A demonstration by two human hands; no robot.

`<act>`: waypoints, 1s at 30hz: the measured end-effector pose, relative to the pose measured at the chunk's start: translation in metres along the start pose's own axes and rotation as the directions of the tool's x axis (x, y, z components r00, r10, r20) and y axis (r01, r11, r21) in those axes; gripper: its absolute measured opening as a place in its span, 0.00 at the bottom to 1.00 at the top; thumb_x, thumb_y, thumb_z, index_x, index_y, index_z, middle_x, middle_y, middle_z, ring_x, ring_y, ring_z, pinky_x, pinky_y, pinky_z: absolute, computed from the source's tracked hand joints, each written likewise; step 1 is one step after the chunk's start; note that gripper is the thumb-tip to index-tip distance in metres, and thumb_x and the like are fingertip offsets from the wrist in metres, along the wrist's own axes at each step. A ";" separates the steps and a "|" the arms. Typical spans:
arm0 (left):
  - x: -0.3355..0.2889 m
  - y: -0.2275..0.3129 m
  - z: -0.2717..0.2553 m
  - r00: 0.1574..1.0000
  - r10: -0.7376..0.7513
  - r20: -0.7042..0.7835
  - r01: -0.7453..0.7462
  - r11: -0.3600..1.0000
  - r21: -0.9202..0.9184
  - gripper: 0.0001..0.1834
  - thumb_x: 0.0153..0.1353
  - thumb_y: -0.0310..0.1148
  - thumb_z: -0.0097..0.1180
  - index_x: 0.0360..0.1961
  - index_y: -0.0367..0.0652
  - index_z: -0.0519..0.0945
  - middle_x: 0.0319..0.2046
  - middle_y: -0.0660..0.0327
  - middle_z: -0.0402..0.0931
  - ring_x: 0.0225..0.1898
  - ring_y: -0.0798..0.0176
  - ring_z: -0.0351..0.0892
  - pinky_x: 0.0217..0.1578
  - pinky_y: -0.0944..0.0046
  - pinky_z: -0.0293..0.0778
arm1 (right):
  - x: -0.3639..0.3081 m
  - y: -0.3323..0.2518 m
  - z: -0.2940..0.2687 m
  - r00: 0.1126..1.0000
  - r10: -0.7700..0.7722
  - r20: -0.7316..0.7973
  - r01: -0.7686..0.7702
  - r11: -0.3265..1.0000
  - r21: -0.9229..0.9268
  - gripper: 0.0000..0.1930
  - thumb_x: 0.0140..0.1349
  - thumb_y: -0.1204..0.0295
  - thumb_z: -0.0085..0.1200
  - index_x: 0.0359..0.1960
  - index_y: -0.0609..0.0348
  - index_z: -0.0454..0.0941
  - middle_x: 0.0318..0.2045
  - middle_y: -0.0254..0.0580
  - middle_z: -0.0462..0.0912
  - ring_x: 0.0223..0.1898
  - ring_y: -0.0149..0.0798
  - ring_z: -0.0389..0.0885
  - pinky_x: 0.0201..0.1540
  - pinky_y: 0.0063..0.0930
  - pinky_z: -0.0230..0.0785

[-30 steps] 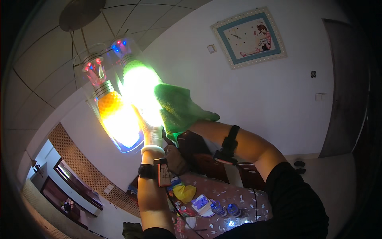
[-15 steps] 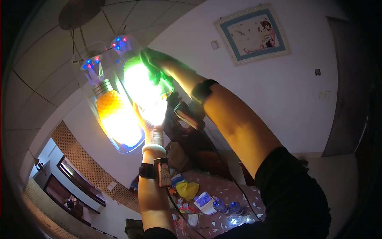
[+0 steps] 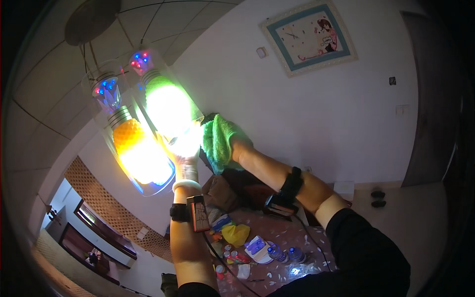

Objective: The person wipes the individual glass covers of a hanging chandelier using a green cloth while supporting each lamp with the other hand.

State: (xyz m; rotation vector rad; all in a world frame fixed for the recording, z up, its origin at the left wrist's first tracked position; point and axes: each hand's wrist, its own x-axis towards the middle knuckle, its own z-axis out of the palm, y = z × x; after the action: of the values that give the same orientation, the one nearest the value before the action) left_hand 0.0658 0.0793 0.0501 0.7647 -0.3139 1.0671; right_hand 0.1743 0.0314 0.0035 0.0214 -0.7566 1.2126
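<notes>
Two lit pendant lamps with clear glass tubular shades hang at upper left. The right one, a green pendant lamp, glows white-green; the left one, an orange pendant lamp, glows yellow. My left hand cups the lower end of the green lamp's glass from below, its fingers mostly washed out by glare. My right hand is closed on a fluffy green cloth, just right of that lamp's lower end. Whether the cloth touches the glass, I cannot tell.
The lamps hang from a round ceiling mount. Below is a table with a yellow bag, a tissue pack and blue-capped bottles. Cables run from my wrist-strapped devices. A framed clock hangs on the wall.
My right hand has come down and right with the cloth, from the green lamp's side to beside its lower end. My left hand stays under the lamp. The view has shifted slightly.
</notes>
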 end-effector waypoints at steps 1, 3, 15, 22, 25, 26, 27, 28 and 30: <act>0.008 -0.007 -0.007 1.000 -0.019 0.007 0.019 1.000 -0.009 0.36 0.42 0.52 0.50 0.48 0.42 0.56 0.45 0.49 0.55 0.48 0.48 0.52 0.49 0.49 0.52 | 0.005 -0.004 -0.003 0.996 0.083 0.028 -0.087 0.978 0.190 0.17 0.53 0.58 0.40 0.28 0.62 0.69 0.23 0.41 0.71 0.25 0.37 0.70 0.30 0.29 0.65; 0.020 -0.006 -0.023 0.963 0.217 0.161 -0.262 0.893 0.365 0.30 0.47 0.52 0.43 0.44 0.40 0.60 0.39 0.51 0.63 0.42 0.53 0.62 0.43 0.56 0.61 | 0.000 0.000 0.004 0.972 -0.059 0.226 -0.050 0.892 0.450 0.18 0.53 0.57 0.38 0.27 0.63 0.68 0.24 0.45 0.71 0.27 0.39 0.70 0.32 0.31 0.65; -0.002 -0.011 -0.001 0.961 0.254 0.106 -0.275 0.912 0.304 0.16 0.55 0.43 0.37 0.36 0.43 0.65 0.31 0.62 0.64 0.32 0.66 0.65 0.34 0.68 0.66 | 0.003 -0.003 0.062 0.767 -0.483 0.422 0.498 0.035 -0.866 0.14 0.48 0.60 0.42 0.22 0.60 0.70 0.21 0.43 0.72 0.26 0.37 0.71 0.29 0.31 0.64; 0.005 0.006 -0.009 0.939 0.253 0.231 -0.311 0.913 0.264 0.11 0.52 0.40 0.40 0.27 0.44 0.66 0.25 0.66 0.64 0.29 0.71 0.64 0.30 0.71 0.65 | -0.017 -0.023 0.111 0.872 -0.289 0.396 0.131 -0.641 -0.756 0.12 0.44 0.62 0.46 0.19 0.59 0.71 0.20 0.41 0.72 0.24 0.36 0.71 0.27 0.30 0.63; -0.008 -0.015 0.019 0.977 0.203 0.060 -0.212 0.944 0.254 0.12 0.52 0.41 0.40 0.28 0.42 0.65 0.26 0.65 0.64 0.29 0.70 0.64 0.31 0.69 0.66 | -0.004 -0.015 0.094 0.817 -0.273 0.509 0.127 -0.774 -0.620 0.10 0.41 0.63 0.47 0.17 0.57 0.71 0.18 0.39 0.71 0.23 0.35 0.71 0.25 0.29 0.62; 0.000 -0.020 0.011 0.980 0.188 0.068 -0.199 0.951 0.238 0.12 0.52 0.41 0.40 0.28 0.42 0.65 0.26 0.65 0.64 0.29 0.70 0.64 0.31 0.69 0.66 | 0.005 -0.013 0.081 0.748 -0.243 0.618 0.121 -0.865 -0.487 0.08 0.39 0.64 0.48 0.15 0.55 0.71 0.17 0.37 0.71 0.21 0.34 0.70 0.22 0.29 0.60; 0.002 -0.017 0.008 0.977 0.196 0.087 -0.211 0.946 0.246 0.13 0.52 0.41 0.40 0.28 0.42 0.65 0.26 0.65 0.64 0.30 0.70 0.64 0.31 0.69 0.66 | 0.015 -0.009 0.072 0.707 -0.223 0.671 0.159 -0.874 -0.459 0.09 0.40 0.64 0.47 0.14 0.54 0.71 0.16 0.37 0.70 0.19 0.34 0.69 0.20 0.29 0.57; 0.002 -0.009 -0.007 0.973 0.218 0.076 -0.231 0.933 0.276 0.13 0.52 0.42 0.40 0.28 0.42 0.65 0.26 0.64 0.65 0.30 0.69 0.65 0.31 0.69 0.66 | 0.031 0.012 0.055 0.712 -0.213 0.669 0.189 -0.859 -0.475 0.09 0.40 0.64 0.47 0.14 0.54 0.71 0.16 0.37 0.70 0.19 0.34 0.69 0.20 0.29 0.57; -0.003 -0.003 -0.011 0.968 0.237 0.088 -0.252 0.917 0.309 0.14 0.52 0.42 0.40 0.29 0.42 0.65 0.27 0.64 0.65 0.30 0.69 0.65 0.32 0.69 0.66 | 0.032 0.027 0.055 0.595 -0.386 0.705 0.144 -0.812 -0.566 0.09 0.40 0.64 0.48 0.16 0.55 0.68 0.15 0.38 0.68 0.18 0.32 0.67 0.19 0.26 0.58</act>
State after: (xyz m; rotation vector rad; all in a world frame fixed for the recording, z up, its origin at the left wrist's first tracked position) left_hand 0.0661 0.0844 0.0394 1.0622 -0.2866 1.3580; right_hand 0.1272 0.0462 0.0525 -1.2514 -1.2378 -1.1115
